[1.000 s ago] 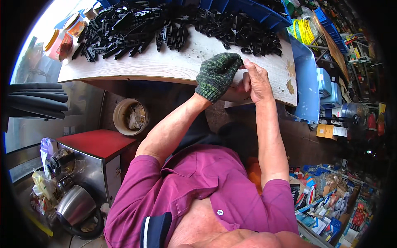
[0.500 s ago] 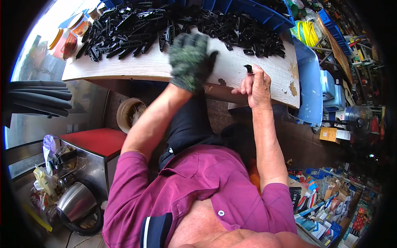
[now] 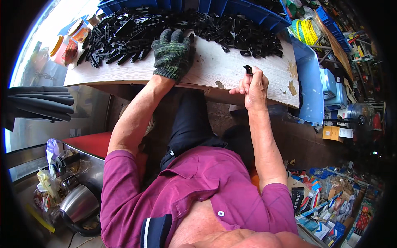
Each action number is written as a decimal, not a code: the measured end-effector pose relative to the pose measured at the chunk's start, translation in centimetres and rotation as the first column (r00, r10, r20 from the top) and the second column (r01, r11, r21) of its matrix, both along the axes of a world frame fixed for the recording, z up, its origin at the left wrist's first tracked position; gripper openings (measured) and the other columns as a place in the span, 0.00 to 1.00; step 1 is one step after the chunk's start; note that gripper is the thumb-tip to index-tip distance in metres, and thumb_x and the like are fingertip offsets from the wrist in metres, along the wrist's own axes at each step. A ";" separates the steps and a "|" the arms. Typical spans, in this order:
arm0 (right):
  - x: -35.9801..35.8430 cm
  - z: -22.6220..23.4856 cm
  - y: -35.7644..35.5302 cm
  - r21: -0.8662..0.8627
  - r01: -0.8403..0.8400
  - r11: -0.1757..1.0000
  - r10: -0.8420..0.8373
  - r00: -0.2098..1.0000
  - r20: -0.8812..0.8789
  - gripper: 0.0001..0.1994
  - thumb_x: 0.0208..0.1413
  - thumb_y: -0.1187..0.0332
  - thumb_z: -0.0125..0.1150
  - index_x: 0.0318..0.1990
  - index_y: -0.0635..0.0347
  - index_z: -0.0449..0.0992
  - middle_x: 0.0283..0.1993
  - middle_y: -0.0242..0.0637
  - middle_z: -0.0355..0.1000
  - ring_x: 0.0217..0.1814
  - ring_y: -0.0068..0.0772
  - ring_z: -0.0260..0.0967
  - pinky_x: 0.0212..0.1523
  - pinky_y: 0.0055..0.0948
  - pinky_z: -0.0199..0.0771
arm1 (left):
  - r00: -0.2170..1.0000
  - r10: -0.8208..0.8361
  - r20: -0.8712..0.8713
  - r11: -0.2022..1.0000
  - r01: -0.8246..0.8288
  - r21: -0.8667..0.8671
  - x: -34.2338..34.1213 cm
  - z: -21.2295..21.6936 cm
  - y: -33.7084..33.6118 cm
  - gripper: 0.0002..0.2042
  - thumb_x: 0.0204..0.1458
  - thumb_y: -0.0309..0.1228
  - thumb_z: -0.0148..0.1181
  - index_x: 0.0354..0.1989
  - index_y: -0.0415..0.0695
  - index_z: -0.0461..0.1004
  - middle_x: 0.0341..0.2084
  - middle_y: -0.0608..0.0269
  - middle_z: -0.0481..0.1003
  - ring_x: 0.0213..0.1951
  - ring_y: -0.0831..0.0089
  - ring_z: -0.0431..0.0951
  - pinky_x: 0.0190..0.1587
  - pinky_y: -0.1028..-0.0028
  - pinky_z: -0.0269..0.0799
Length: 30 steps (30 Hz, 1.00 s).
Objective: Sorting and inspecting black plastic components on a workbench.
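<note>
"across the upper middle, what takes up the most room?"

"a white wood-grain table (image 3: 231, 66), its surface chipped to brown near the right end. beside that end stands a light blue plastic tub (image 3: 312, 91), and at the lower left a metal cabinet with a flat red top (image 3: 89, 142)."

"and at the back?"

"dark blue plastic crates (image 3: 250, 13) line the far edge. in front of them, a heap of long, slotted black plastic parts (image 3: 124, 35) covers the left of the tabletop, and a heap of shorter black plastic parts (image 3: 244, 35) the right. the two run together in the middle."

"smaller things?"

"a steel kettle (image 3: 80, 202) with a black handle near the cabinet, and clear jars (image 3: 68, 53) with orange lids at the table's left end, just beside the long parts."

"what blocks the sight of anything?"

"the left hand (image 3: 170, 53), in a dark green knitted glove, palm down at the front edge of the long parts, hiding some of that edge. its fingers bend slightly; whether they hold anything, i cannot tell."

"and the bare right hand (image 3: 255, 89)?"

"narrowed, pinching a small, curved, glossy black plastic piece (image 3: 248, 69). it pokes up past the fingertips, on the near side of the shorter parts, and well apart from the glove, to its right."
</note>
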State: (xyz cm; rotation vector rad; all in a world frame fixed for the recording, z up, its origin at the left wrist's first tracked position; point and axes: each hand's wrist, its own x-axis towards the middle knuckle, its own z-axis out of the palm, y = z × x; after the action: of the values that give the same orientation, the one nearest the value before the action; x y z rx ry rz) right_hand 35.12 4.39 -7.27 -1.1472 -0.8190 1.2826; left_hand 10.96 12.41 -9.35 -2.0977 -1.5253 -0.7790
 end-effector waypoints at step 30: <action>-0.7 -0.6 -0.3 0.152 0.196 0.969 -0.208 0.976 0.066 0.15 0.64 0.61 0.52 0.25 0.52 0.63 0.13 0.22 0.47 0.10 0.19 0.45 0.12 0.25 0.53 | 0.432 -0.256 0.865 0.580 0.785 -0.220 8.3 -0.1 -5.0 0.13 0.63 0.37 0.54 0.45 0.40 0.77 0.39 0.49 0.78 0.42 0.52 0.79 0.46 0.62 0.73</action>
State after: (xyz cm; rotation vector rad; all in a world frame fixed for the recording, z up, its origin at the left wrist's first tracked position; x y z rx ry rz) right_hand 34.42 4.14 -7.87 -1.1404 -0.8191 0.9978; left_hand 19.30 7.41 -9.48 -3.1234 -1.5444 -1.8608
